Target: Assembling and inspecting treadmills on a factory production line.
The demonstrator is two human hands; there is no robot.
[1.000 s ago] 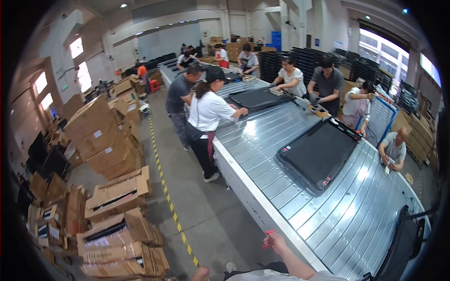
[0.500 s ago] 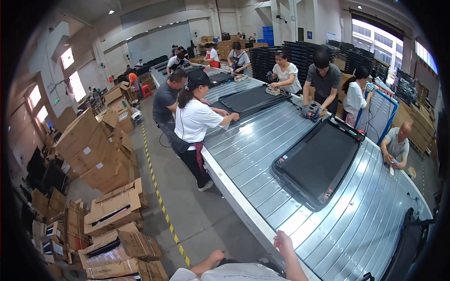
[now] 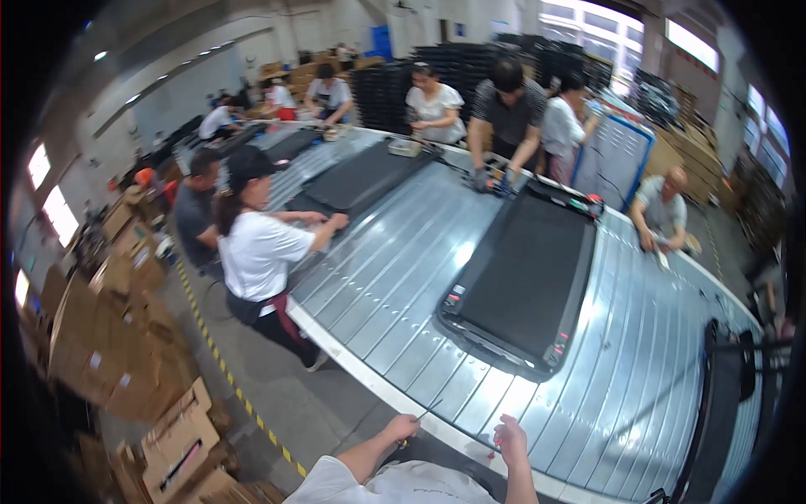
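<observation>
My left hand [image 3: 401, 428] rests at the near rim of the slatted metal conveyor [image 3: 403, 286] and grips a thin dark tool [image 3: 426, 411] that points up and to the right. My right hand [image 3: 510, 438] lies on the same rim a little to the right, fingers loosely extended, with nothing seen in it. A flat black treadmill [image 3: 525, 281] lies on the conveyor just beyond both hands, its near end with small red-marked parts toward me. Neither hand touches it.
A person in a white shirt [image 3: 256, 256] leans on the conveyor's left side, with others behind and across the line. More black treadmills [image 3: 361, 176] lie farther up. Cardboard boxes [image 3: 117, 336] are stacked at left beyond a yellow floor stripe [image 3: 227, 378]. A black frame [image 3: 722, 403] stands at right.
The black treadmill has come nearer along the conveyor. Both my hands have risen into view at the near rim, the left one now showing the thin tool.
</observation>
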